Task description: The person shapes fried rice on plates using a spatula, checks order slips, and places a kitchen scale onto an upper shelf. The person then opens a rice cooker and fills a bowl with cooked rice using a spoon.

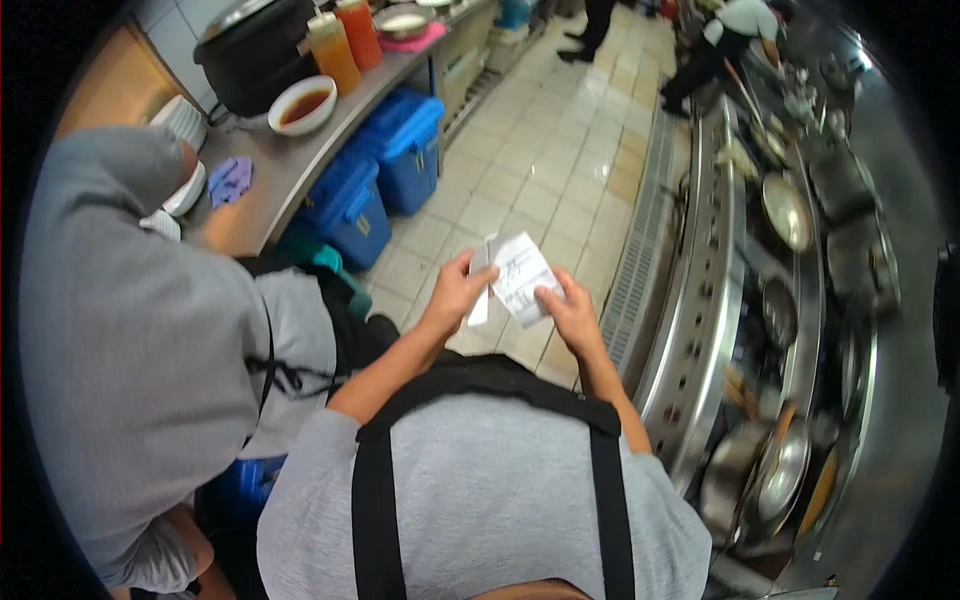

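Note:
Paper slips with dark printed lines, the largest a white order slip (521,272), are held up in front of my chest over the tiled floor. My left hand (460,290) pinches the slips at their left side, thumb on top, and a narrow folded strip (479,309) hangs below its fingers. The right edge of the order slip is gripped between thumb and fingers of my right hand (570,308). The print is too small to read.
A person in grey (150,330) stands close on my left at a steel counter (245,215) with a bowl of brown sauce (303,106). Blue lidded bins (345,210) sit beneath. A stove line (690,350) with pans runs along the right. Other people (735,40) stand farther ahead.

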The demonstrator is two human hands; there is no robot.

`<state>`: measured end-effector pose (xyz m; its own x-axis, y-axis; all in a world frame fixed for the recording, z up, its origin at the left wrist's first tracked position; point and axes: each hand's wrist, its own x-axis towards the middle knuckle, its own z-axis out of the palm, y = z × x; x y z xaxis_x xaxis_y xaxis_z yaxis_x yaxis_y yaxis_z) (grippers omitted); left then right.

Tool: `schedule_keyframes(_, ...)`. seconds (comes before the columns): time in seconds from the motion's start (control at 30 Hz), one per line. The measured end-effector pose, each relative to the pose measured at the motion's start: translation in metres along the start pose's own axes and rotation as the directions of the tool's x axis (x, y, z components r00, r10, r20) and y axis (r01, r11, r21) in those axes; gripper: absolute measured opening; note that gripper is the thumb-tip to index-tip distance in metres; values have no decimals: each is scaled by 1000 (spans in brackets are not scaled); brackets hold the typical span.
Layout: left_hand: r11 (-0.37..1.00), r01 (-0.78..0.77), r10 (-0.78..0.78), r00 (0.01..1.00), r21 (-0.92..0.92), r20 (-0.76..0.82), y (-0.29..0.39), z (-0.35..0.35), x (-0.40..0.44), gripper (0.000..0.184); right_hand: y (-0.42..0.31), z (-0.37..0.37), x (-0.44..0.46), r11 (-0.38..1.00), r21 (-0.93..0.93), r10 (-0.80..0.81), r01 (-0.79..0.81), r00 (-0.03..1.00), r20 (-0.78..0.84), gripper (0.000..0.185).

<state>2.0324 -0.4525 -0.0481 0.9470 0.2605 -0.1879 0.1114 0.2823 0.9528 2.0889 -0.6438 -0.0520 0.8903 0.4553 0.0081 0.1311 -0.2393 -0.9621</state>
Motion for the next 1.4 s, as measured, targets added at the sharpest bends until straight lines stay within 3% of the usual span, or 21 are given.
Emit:
schedule_keyframes(0.17, 993, -57, 72, 987, 100, -146, -6, -27, 82, 34, -15, -27, 118, 999, -48, -14, 16, 999, 53, 29)
schedule_keyframes(0.3, 989, 22, 26, 949, 146, -315, -30, -79, 151, 34, -22, -35, 234, 974, -146, -161, 171, 984, 78, 25)
schedule_keyframes(0.33, 984, -20, 81, 938, 180, -337, -37, -94, 175, 32, -27, -35, 265, 968, -156, -189, 199, 979, 77, 25)
schedule_keyframes(0.43, 992, 66, -18, 912, 104, -409, -43, -129, 244, 32, -52, -30, 354, 940, -164, -290, 300, 954, 82, 25)
schedule_keyframes(0.47, 973, 201, -142, 906, 111, -398, -16, -130, 259, 32, -60, -31, 383, 922, -159, -342, 354, 935, 97, 25)
schedule_keyframes(0.53, 982, 182, -161, 940, 41, -302, 7, -143, 297, 25, -82, -29, 439, 879, -192, -416, 437, 898, 141, 25)
schedule_keyframes(0.63, 986, 67, -28, 971, 156, -238, 25, -166, 355, 24, -141, -28, 520, 829, -262, -445, 494, 867, 225, 26)
schedule_keyframes(0.67, 979, 32, 14, 975, 201, -222, 28, -174, 370, 26, -158, -25, 546, 800, -247, -500, 547, 835, 229, 26)
schedule_keyframes(0.73, 891, 149, -44, 968, 430, -246, -18, -223, 407, 34, -188, -17, 601, 731, -216, -604, 647, 761, 237, 27)
schedule_keyframes(0.8, 794, 11, 140, 970, 608, -201, 12, -226, 400, 36, -219, -8, 663, 620, -326, -649, 713, 700, 298, 28)
schedule_keyframes(0.83, 782, 109, 66, 964, 614, -256, 51, -212, 387, 35, -235, -3, 697, 559, -340, -696, 756, 651, 304, 28)
schedule_keyframes(0.87, 782, 22, 150, 963, 623, -223, 33, -227, 388, 35, -253, 3, 732, 494, -353, -739, 795, 598, 311, 29)
schedule_keyframes(0.9, 721, 125, 142, 936, 682, -322, -45, -262, 407, 35, -270, 9, 772, 409, -401, -791, 820, 538, 292, 29)
schedule_keyframes(0.93, 726, 168, 122, 923, 667, -366, -41, -262, 404, 35, -289, 16, 814, 323, -450, -837, 833, 473, 276, 29)
schedule_keyframes(1.07, 751, 308, 82, 834, 584, -545, 7, -254, 437, 36, -376, 51, 981, 409, -202, -911, 890, 411, -33, 27)
schedule_keyframes(1.13, 760, 357, 86, 773, 543, -628, 25, -250, 464, 36, -420, 74, 1047, 645, 218, -737, 733, 671, -74, 27)
schedule_keyframes(1.23, 778, 401, 102, 678, 484, -727, 48, -243, 513, 36, -465, 112, 1130, 558, 658, -653, 505, 757, -26, 25)
schedule_keyframes(1.33, 796, 425, 118, 591, 432, -798, 72, -233, 561, 36, -498, 154, 1193, 507, 813, -514, 285, 858, 19, 25)
schedule_keyframes(1.4, 805, 436, 126, 538, 403, -834, 86, -226, 587, 36, -516, 179, 1231, 471, 849, -516, 239, 856, 45, 24)
